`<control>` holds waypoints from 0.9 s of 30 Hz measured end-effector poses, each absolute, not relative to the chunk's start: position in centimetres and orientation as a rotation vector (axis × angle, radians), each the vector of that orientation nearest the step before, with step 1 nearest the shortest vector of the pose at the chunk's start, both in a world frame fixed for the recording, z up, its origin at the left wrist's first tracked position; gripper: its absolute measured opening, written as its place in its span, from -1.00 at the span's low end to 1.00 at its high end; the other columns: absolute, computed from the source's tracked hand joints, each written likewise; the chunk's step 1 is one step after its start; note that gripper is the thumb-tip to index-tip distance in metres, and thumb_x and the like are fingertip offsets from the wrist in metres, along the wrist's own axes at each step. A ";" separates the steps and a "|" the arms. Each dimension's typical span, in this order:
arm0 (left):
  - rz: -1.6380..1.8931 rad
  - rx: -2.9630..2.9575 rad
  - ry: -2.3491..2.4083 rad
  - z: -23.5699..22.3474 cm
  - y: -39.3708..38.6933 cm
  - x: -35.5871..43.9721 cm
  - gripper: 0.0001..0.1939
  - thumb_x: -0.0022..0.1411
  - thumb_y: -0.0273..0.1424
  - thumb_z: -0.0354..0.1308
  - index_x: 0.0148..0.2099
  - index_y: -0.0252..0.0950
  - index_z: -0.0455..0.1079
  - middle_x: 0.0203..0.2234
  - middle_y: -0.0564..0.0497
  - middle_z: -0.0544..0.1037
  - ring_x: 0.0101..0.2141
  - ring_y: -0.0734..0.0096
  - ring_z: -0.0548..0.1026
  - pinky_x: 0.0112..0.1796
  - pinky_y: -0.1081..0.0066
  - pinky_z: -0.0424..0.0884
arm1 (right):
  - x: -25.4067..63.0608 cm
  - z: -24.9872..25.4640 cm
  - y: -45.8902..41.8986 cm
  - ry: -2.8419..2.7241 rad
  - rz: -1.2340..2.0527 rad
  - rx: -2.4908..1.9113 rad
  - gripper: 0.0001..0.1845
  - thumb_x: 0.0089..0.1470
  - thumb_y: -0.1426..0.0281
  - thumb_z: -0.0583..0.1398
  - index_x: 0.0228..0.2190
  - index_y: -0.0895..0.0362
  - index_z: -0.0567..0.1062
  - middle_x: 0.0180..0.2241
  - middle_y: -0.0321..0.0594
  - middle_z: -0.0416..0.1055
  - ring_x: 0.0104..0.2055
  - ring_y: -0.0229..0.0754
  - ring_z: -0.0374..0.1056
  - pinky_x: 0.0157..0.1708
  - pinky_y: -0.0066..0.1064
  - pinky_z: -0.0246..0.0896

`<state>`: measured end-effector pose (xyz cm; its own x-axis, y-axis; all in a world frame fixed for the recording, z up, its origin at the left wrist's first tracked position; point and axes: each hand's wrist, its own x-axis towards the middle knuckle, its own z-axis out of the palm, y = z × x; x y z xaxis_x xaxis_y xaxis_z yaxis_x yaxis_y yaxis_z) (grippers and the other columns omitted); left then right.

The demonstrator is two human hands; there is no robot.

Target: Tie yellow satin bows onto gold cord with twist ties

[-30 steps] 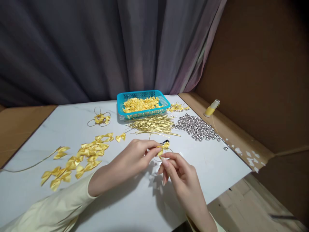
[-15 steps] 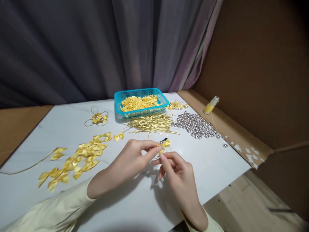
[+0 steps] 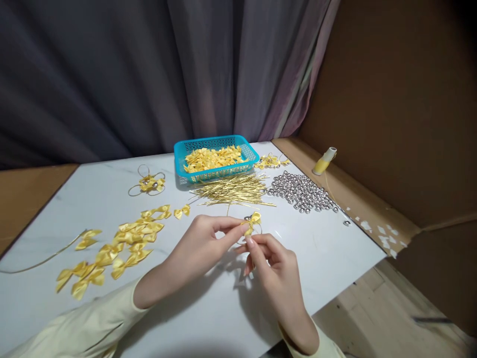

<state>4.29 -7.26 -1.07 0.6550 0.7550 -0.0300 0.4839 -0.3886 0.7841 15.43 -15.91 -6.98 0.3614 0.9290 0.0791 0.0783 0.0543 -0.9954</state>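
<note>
Between my two hands, above the white tabletop (image 3: pixel 179 308), is a yellow ribbon bow (image 3: pixel 254 219) with a thin gold cord loop (image 3: pixel 261 228) and a small silver piece beside it. My left hand (image 3: pixel 214 238) pinches the bow between thumb and forefinger. The thumb and forefinger of my right hand (image 3: pixel 272 258) close on the lower part of the bow or its cord; which one is hidden by the fingertips. Left of my hands, several loose yellow bows (image 3: pixel 136 231) lie in a scattered group.
A blue basket (image 3: pixel 179 161) holding many yellow bows stands at the back. Before it lies a pile of gold cords (image 3: pixel 233 190), with silver beads (image 3: pixel 298 191) to the right. Bow-and-cord pieces (image 3: pixel 152 183) sit back left; a thread spool (image 3: pixel 325 161) stands on cardboard at right.
Both hands stay in nearly the same pinch. The bow has turned slightly, and the dark spot behind it is no longer visible. The whole view has shifted a little.
</note>
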 end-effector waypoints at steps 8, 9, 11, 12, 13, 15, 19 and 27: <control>0.407 2.045 0.940 -1.1 -7.2 4.3 -0.73 0.21 -0.32 0.01 -0.38 -0.28 0.51 -0.45 0.08 0.58 -0.38 0.37 0.49 -0.39 0.51 0.33 | 15.5 -6.8 -15.9 -1.022 0.805 -1.384 -0.77 0.12 0.28 0.07 -0.42 0.17 0.41 -0.58 -0.27 0.41 -0.59 -0.29 0.29 -0.58 -0.51 0.16; 0.404 2.046 0.936 -1.1 -7.3 4.4 -0.72 0.20 -0.32 0.01 -0.39 -0.29 0.51 -0.45 0.08 0.58 -0.38 0.37 0.49 -0.39 0.50 0.33 | 15.5 -6.8 -15.8 -1.020 0.804 -1.386 -0.77 0.12 0.28 0.07 -0.43 0.17 0.41 -0.60 -0.29 0.39 -0.60 -0.29 0.28 -0.58 -0.51 0.16; 0.404 2.052 0.926 -1.1 -7.3 4.5 -0.72 0.21 -0.33 0.01 -0.38 -0.29 0.52 -0.44 0.07 0.59 -0.38 0.37 0.50 -0.38 0.50 0.34 | 15.5 -6.7 -15.8 -1.017 0.804 -1.384 -0.76 0.12 0.29 0.07 -0.44 0.18 0.40 -0.64 -0.32 0.36 -0.61 -0.30 0.26 -0.58 -0.52 0.14; 0.409 2.053 0.925 -1.2 -7.4 4.5 -0.73 0.20 -0.34 0.02 -0.37 -0.29 0.52 -0.44 0.07 0.59 -0.38 0.36 0.50 -0.39 0.50 0.34 | 15.5 -6.7 -15.8 -1.015 0.805 -1.383 -0.76 0.12 0.29 0.07 -0.45 0.18 0.40 -0.65 -0.33 0.35 -0.62 -0.31 0.26 -0.57 -0.52 0.14; 0.414 2.055 0.923 -1.2 -7.4 4.5 -0.74 0.20 -0.34 0.02 -0.36 -0.29 0.53 -0.44 0.07 0.59 -0.38 0.36 0.50 -0.39 0.50 0.34 | 15.5 -6.6 -15.8 -1.013 0.806 -1.382 -0.76 0.12 0.29 0.07 -0.45 0.18 0.40 -0.65 -0.33 0.34 -0.62 -0.31 0.25 -0.57 -0.51 0.13; 0.424 2.062 0.922 -1.4 -7.4 4.5 -0.74 0.20 -0.35 0.02 -0.35 -0.28 0.53 -0.44 0.07 0.59 -0.39 0.36 0.50 -0.40 0.50 0.35 | 15.5 -6.6 -15.8 -1.011 0.811 -1.382 -0.76 0.12 0.29 0.07 -0.45 0.18 0.40 -0.62 -0.32 0.37 -0.63 -0.32 0.24 -0.57 -0.51 0.13; 0.440 2.093 0.926 -1.7 -7.5 4.4 -0.75 0.19 -0.35 0.03 -0.35 -0.28 0.53 -0.45 0.07 0.60 -0.41 0.37 0.50 -0.42 0.51 0.35 | 15.5 -6.6 -15.7 -1.016 0.823 -1.379 -0.75 0.13 0.29 0.06 -0.44 0.18 0.41 -0.59 -0.30 0.39 -0.62 -0.32 0.22 -0.57 -0.51 0.12; 0.466 2.090 0.940 -2.0 -7.6 4.7 -0.77 0.16 -0.38 0.05 -0.38 -0.29 0.53 -0.47 0.06 0.60 -0.41 0.36 0.51 -0.42 0.50 0.36 | 15.5 -6.7 -15.8 -1.027 0.827 -1.390 -0.74 0.14 0.29 0.05 -0.48 0.17 0.39 -0.65 -0.33 0.33 -0.62 -0.31 0.21 -0.59 -0.52 0.09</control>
<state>4.68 -7.56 -2.02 0.6588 0.7522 0.0126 0.4653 -0.4205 0.7789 15.52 -15.80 -6.68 0.3660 0.9266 0.0856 0.1144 0.0465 -0.9923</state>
